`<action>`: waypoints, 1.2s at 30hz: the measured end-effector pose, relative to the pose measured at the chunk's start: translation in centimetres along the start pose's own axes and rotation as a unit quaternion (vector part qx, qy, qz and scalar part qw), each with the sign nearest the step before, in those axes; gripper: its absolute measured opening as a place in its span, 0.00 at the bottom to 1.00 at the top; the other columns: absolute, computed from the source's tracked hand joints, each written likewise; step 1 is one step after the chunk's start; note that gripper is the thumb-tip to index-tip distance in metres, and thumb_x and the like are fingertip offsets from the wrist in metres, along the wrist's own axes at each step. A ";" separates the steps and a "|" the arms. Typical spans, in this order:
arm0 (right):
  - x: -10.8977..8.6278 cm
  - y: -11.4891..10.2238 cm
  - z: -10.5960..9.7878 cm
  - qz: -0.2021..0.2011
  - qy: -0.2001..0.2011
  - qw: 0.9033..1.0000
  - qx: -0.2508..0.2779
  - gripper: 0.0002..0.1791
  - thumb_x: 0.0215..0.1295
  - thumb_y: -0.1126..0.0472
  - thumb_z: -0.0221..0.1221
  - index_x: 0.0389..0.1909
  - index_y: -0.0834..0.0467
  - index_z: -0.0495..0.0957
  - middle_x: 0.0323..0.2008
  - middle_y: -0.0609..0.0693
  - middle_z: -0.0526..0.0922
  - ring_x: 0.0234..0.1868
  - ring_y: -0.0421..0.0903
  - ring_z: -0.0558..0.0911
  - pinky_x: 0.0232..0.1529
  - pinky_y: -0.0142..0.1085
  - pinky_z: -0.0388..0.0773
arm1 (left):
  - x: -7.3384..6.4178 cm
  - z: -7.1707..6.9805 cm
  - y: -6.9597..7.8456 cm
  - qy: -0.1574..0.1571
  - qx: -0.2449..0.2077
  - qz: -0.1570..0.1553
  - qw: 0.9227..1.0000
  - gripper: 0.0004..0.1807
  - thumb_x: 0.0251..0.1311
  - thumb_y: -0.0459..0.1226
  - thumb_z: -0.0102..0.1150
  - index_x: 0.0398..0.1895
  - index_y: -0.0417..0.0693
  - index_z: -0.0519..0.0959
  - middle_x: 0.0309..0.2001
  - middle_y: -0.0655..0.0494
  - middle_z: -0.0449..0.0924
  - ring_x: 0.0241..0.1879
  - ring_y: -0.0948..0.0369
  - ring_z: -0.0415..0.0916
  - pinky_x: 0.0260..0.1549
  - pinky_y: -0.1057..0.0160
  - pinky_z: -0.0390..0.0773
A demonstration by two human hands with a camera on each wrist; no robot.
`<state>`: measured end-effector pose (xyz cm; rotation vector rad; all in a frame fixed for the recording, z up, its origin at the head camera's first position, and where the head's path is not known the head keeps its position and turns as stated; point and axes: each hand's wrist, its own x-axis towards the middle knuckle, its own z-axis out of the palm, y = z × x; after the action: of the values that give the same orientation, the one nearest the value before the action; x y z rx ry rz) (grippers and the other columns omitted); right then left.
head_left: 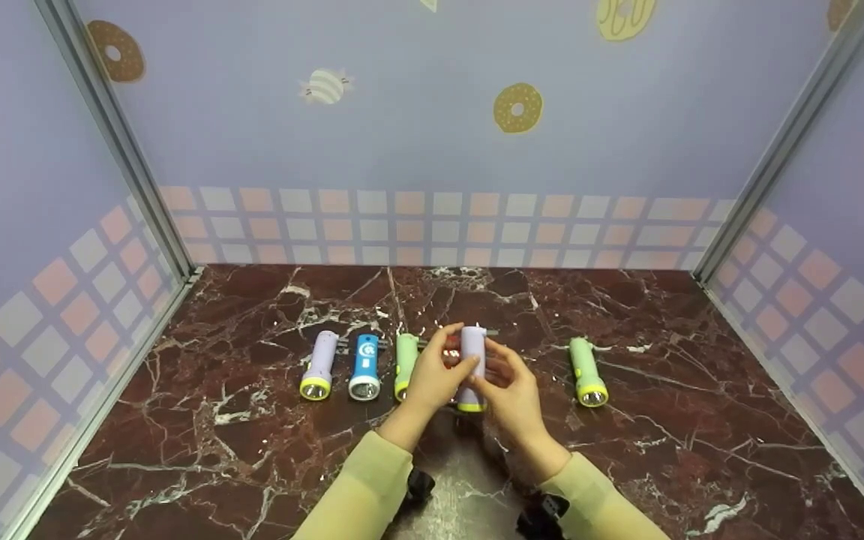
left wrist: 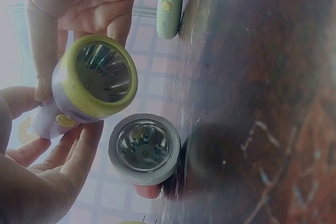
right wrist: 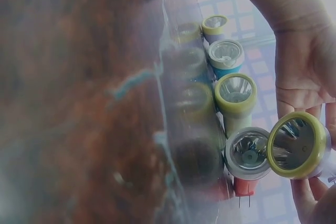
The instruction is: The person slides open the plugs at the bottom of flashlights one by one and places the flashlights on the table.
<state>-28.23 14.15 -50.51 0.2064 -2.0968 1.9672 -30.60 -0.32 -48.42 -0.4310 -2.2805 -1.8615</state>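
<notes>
Both hands hold a lavender flashlight (head_left: 473, 349) with a yellow rim, its lens toward the person and metal prongs out at its far side end. My left hand (head_left: 430, 375) grips it from the left, thumb on the upper face. From the right, the thumb and fingers of my right hand (head_left: 513, 390) are on it too. A yellow switch (left wrist: 65, 120) shows on its body in the left wrist view. Beside it on the table stands a red flashlight (right wrist: 244, 186) with a grey rim, mostly hidden by the hands in the head view.
Left of the hands lie a green flashlight (head_left: 406, 352), a blue one (head_left: 366, 367) with a white rim and another lavender flashlight (head_left: 322, 356). Another green flashlight (head_left: 585, 364) lies to the right. Patterned walls (head_left: 432, 150) enclose the dark marbled table (head_left: 252, 465).
</notes>
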 end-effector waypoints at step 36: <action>0.4 -1.1 -0.9 0.074 -0.119 0.989 0.039 0.31 0.66 0.70 0.63 0.71 0.66 0.69 0.60 0.74 0.79 0.54 0.56 0.86 0.46 0.45 0.88 | 0.5 -1.4 0.3 0.047 -0.053 -0.030 0.997 0.31 0.61 0.30 0.67 0.68 0.35 0.70 0.52 0.32 0.81 0.40 0.50 0.83 0.44 0.57 0.84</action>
<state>-28.24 14.98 -49.30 0.3246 -2.2385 2.2110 -31.06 -1.57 -47.67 -0.2860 -2.1641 -1.9947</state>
